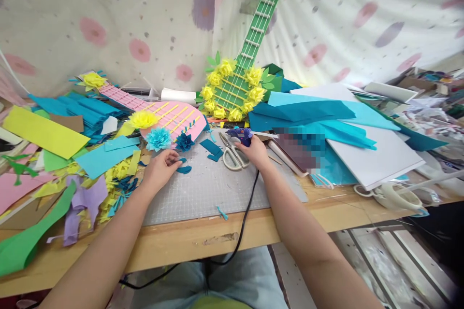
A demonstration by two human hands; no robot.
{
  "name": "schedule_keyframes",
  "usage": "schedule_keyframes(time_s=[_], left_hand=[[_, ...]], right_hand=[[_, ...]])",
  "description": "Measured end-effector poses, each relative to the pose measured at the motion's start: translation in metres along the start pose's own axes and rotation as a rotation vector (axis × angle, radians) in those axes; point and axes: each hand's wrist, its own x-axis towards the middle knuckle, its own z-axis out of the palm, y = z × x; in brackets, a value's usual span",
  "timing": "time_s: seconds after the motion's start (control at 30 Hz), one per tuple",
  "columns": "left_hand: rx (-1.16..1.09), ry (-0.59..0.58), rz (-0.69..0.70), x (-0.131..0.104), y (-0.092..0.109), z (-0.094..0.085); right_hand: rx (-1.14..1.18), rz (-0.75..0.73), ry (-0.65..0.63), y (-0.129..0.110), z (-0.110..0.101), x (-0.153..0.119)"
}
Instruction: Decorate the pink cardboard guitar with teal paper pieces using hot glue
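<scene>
My right hand (256,150) is wrapped round a dark blue glue gun (242,133), with its cord running down over the table edge. Beneath it lie light-handled scissors (234,154). My left hand (162,168) is closed, its fingertips pinching at a small dark blue paper strip (184,169); the grip is partly hidden. Just beyond it lies a pink paper guitar (184,123) with a yellow flower (143,119), a light blue flower (158,139) and a dark blue flower (184,141). Dark blue paper scraps (211,148) lie between my hands.
A grey cutting mat (217,193) covers the middle of the wooden table (203,239). A green paper guitar with yellow flowers (250,48) leans against the curtain. Coloured paper scraps (87,193) crowd the left; a brown-covered object (297,152) and blue paper sheets (308,113) lie right.
</scene>
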Motion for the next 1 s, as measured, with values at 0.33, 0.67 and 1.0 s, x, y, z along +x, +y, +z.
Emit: schedule_keyframes(time_s=[0.33,0.67,1.0], left_hand=[[-0.183,-0.020,-0.091,-0.0018,0.0008,-0.0030],[-0.003,0.015,-0.044,-0.0003,-0.0049,-0.0022],[-0.009,-0.018,-0.006,-0.0011,-0.0005,-0.0056]], right_hand=[[0.006,0.101,-0.015,0.0020,0.0029,0.0006],[0.181,0.110,0.138,0.0018,0.0004,-0.0037],[0.422,0.084,0.176,0.0009,0.0052,-0.0056]])
